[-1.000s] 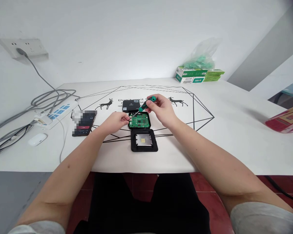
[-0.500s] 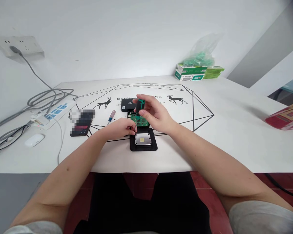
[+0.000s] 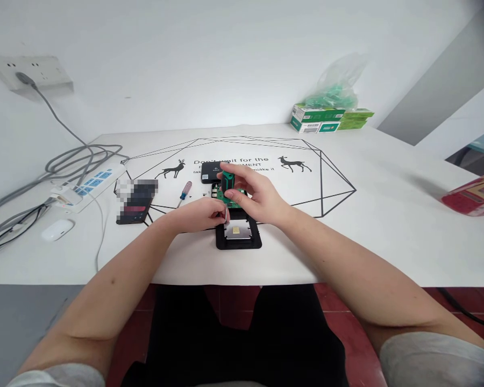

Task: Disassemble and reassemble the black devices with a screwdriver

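Observation:
My right hand (image 3: 256,193) grips a screwdriver (image 3: 227,183) with a black and green handle, its shaft pointing down. At the shaft's lower end, my left hand (image 3: 204,214) is closed in a pinch; what the fingertips hold is hidden. Just below them lies a black casing part (image 3: 239,244) with a silver metal plate (image 3: 237,230) and a small pale yellow pad on it. The screwdriver tip is by the plate's upper left corner. Behind it, a green circuit board (image 3: 236,200) is partly covered by my right hand. A black cover (image 3: 211,172) lies farther back.
A second screwdriver (image 3: 184,193) lies left of my hands. Farther left are a phone (image 3: 139,203), a white earbud case (image 3: 58,230), a power strip (image 3: 99,180) and tangled cables. Green and white boxes (image 3: 317,119) stand at the back right, a red package (image 3: 471,196) at the right.
The screwdriver has come down slightly and stands more upright, its handle lower over the board. My right hand has lowered with it. My left hand stays pinched in nearly the same place.

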`<state>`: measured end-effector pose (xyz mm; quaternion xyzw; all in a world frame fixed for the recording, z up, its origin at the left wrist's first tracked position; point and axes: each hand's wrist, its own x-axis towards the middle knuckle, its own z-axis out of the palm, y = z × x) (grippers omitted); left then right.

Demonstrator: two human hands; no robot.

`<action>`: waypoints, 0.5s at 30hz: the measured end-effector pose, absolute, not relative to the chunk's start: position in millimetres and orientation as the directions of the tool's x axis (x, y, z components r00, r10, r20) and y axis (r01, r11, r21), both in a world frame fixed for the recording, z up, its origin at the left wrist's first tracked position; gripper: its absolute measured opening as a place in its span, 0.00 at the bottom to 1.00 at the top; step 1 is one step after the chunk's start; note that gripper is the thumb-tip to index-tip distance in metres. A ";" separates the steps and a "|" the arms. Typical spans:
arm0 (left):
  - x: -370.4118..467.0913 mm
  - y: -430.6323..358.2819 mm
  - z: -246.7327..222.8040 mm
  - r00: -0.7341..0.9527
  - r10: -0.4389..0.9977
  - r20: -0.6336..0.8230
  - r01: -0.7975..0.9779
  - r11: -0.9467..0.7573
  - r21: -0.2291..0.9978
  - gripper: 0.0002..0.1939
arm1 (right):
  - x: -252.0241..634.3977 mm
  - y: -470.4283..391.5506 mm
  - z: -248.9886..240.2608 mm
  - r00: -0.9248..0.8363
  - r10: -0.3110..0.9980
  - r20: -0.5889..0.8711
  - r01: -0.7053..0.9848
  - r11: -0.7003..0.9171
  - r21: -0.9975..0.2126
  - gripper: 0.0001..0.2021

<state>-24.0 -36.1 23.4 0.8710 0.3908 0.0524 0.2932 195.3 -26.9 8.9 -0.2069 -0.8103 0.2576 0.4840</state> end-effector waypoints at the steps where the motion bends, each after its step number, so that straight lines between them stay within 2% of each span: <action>1: -23.7 -36.6 24.0 0.690 0.712 -0.131 0.648 -0.526 0.550 0.10 | 194.7 -26.3 8.0 -0.439 0.581 0.685 0.092 0.787 -0.609 0.24; 5: -23.6 -38.5 26.5 0.688 0.715 -0.123 0.650 -0.532 0.543 0.10 | 193.0 -22.9 5.4 -0.391 0.534 0.749 0.108 0.835 -0.539 0.25; 10: -24.5 -38.1 26.8 0.705 0.696 -0.138 0.648 -0.553 0.524 0.14 | 195.2 -23.5 10.6 -0.387 0.465 0.796 0.134 0.882 -0.451 0.20; 13: -25.2 -37.3 25.3 0.711 0.690 -0.136 0.645 -0.562 0.518 0.14 | 195.6 -25.9 14.0 -0.374 0.474 0.797 0.124 0.877 -0.463 0.18; 15: -26.0 -37.1 24.6 0.707 0.694 -0.140 0.649 -0.556 0.520 0.13 | 194.2 -27.7 14.0 -0.348 0.521 0.779 0.099 0.847 -0.523 0.17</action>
